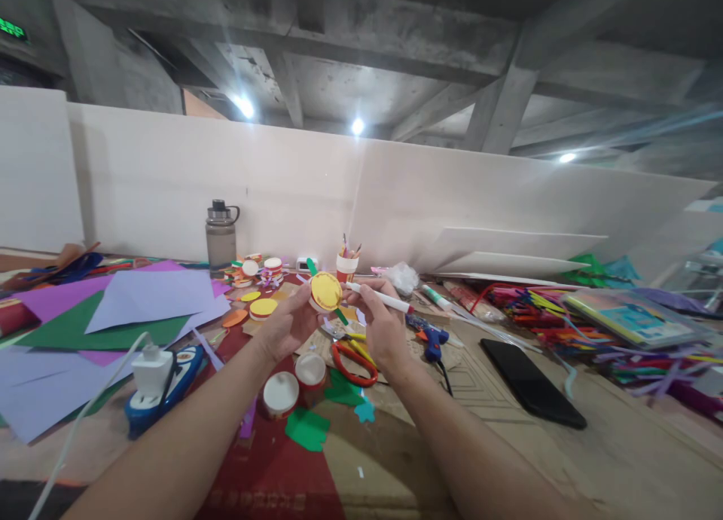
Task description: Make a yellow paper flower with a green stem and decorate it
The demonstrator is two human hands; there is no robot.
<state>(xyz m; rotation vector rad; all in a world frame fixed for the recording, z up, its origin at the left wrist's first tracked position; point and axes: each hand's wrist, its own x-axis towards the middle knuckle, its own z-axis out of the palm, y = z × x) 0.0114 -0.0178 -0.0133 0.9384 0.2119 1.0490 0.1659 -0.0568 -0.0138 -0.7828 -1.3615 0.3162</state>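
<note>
My left hand [291, 324] holds up a small round paper cup craft [326, 292] with a yellow disc face and a green stick through it. My right hand [381, 324] grips a white marker pen [379, 297], its tip touching the right edge of the yellow disc. Both hands hover above the table's middle. Below them lie red-handled scissors [355, 362] and two upturned white paper cups [294, 384].
Sheets of purple and green paper [135, 298] cover the left. A white charger on a blue power strip [161, 380] sits front left. A grey water bottle [221, 237], blue glue gun [432, 341], black phone [531, 384] and coloured sticks [542, 313] surround the hands.
</note>
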